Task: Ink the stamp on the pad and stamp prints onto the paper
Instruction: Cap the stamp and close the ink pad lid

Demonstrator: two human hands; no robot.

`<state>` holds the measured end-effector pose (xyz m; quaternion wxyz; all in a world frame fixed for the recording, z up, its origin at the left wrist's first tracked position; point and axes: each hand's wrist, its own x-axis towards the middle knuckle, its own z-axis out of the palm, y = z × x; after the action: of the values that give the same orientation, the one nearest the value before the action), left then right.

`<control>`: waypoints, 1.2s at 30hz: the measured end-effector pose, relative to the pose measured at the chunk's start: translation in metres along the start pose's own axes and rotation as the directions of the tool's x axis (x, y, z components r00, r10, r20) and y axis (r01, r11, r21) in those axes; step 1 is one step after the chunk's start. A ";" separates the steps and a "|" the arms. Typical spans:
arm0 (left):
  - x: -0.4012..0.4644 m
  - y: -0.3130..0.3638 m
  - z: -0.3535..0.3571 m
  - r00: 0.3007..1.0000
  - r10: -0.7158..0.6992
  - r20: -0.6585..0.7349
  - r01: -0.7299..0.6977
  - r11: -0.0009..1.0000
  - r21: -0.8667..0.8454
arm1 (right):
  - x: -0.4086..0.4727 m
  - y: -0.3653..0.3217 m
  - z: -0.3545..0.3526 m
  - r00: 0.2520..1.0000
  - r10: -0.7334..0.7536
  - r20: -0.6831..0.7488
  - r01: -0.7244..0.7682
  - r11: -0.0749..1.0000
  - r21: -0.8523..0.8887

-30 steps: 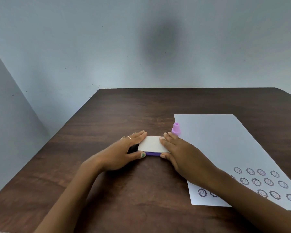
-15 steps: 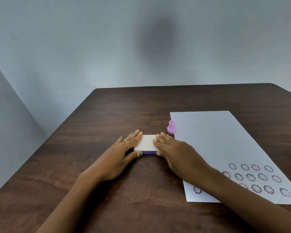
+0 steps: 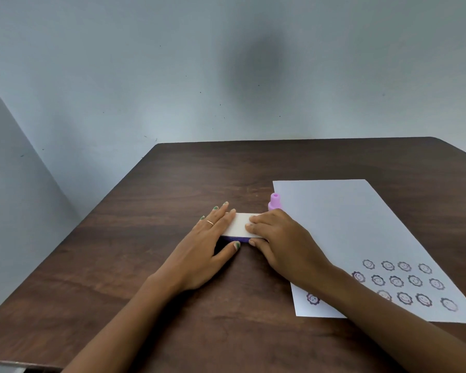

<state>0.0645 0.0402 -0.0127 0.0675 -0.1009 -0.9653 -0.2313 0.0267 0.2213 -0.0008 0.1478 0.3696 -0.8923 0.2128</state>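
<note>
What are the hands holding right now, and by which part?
Both hands hold the ink pad case: the left hand at its left end, the right hand over its right end, fingers on the white lid. The purple stamp stands untouched.

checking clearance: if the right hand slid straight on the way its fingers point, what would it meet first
The right hand points left across the white-lidded ink pad, so it would likely meet the left hand first, whose fingers lie on the pad's other end. Depth is unclear.

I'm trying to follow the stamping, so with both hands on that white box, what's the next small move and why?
Probably lift the white lid off the ink pad: the left hand and right hand grip its two ends, the lid is still on, and the purple stamp stands untouched by the paper.
</note>
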 end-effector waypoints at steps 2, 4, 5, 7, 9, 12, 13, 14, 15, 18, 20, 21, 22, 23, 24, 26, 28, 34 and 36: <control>-0.001 0.001 0.001 1.000 0.003 -0.007 -0.003 1.000 0.008 | 0.000 0.000 -0.001 1.000 -0.009 0.004 0.009 1.000 -0.006; 0.000 0.001 0.001 1.000 0.000 -0.018 0.000 1.000 0.015 | 0.000 0.000 -0.001 1.000 -0.019 -0.005 0.019 1.000 -0.018; 0.000 0.001 0.001 1.000 -0.003 -0.020 0.003 1.000 0.021 | 0.000 0.001 0.000 1.000 -0.027 -0.007 0.026 0.999 -0.034; 0.001 0.000 0.002 1.000 -0.008 -0.018 0.009 0.999 0.037 | -0.001 0.003 0.001 0.999 -0.046 0.018 0.047 0.997 -0.064; 0.000 0.001 0.002 1.000 -0.006 -0.019 0.008 0.998 0.056 | -0.001 0.005 0.000 0.994 -0.083 0.065 0.089 0.990 -0.105; 0.000 0.001 0.002 0.999 -0.009 -0.033 0.012 0.997 0.080 | 0.002 0.012 -0.004 0.982 -0.152 0.113 0.170 0.972 -0.160; -0.001 0.002 0.002 0.999 -0.005 -0.043 0.009 0.996 0.088 | 0.003 0.013 -0.007 0.978 -0.168 0.120 0.187 0.967 -0.173; -0.002 0.001 0.004 0.999 -0.005 -0.050 0.009 0.996 0.092 | 0.004 0.015 -0.007 0.975 -0.183 0.123 0.203 0.963 -0.178; -0.002 0.001 0.005 0.998 -0.005 -0.057 0.010 0.995 0.094 | 0.006 0.016 -0.008 0.973 -0.197 0.124 0.218 0.959 -0.182; -0.003 0.003 0.006 0.997 -0.017 -0.081 0.024 0.996 0.091 | 0.010 0.018 -0.008 0.960 -0.238 0.150 0.269 0.933 -0.241; -0.001 0.003 0.008 0.996 -0.035 -0.080 0.044 0.993 0.111 | 0.013 0.022 -0.007 0.952 -0.262 0.158 0.297 0.916 -0.269; -0.001 0.003 0.008 0.996 -0.043 -0.080 0.053 0.991 0.127 | 0.015 0.023 -0.007 0.949 -0.273 0.159 0.307 0.917 -0.257; -0.001 0.004 0.009 0.995 -0.061 -0.078 0.070 0.989 0.131 | 0.015 0.024 -0.007 0.948 -0.282 0.149 0.311 0.919 -0.243; -0.001 0.005 0.008 0.994 -0.075 -0.075 0.084 0.988 0.133 | 0.014 0.023 -0.007 0.951 -0.280 0.128 0.304 0.922 -0.239; -0.001 0.007 0.007 0.994 -0.093 -0.064 0.101 0.986 0.130 | 0.013 0.021 -0.009 0.957 -0.265 0.121 0.287 0.929 -0.234; 0.000 0.010 0.005 0.990 -0.134 -0.041 0.138 0.983 0.124 | 0.014 0.016 -0.012 0.967 -0.217 0.134 0.242 0.945 -0.220; -0.001 0.012 0.006 0.987 -0.160 -0.033 0.163 0.978 0.129 | 0.013 0.010 -0.014 0.977 -0.150 0.149 0.178 0.965 -0.193; 0.001 0.022 -0.004 0.995 -0.104 0.002 0.102 0.979 0.179 | 0.015 -0.017 -0.030 0.955 0.071 0.288 -0.022 0.985 -0.170; 0.002 0.027 -0.006 0.999 -0.022 0.048 0.012 0.981 0.193 | 0.015 -0.025 -0.036 0.923 0.118 0.366 -0.047 0.979 -0.198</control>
<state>0.0687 0.0612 0.0047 0.0509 -0.0913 -0.9853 -0.1350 0.0389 0.2139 0.0435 -0.0013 0.3501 -0.9348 0.0601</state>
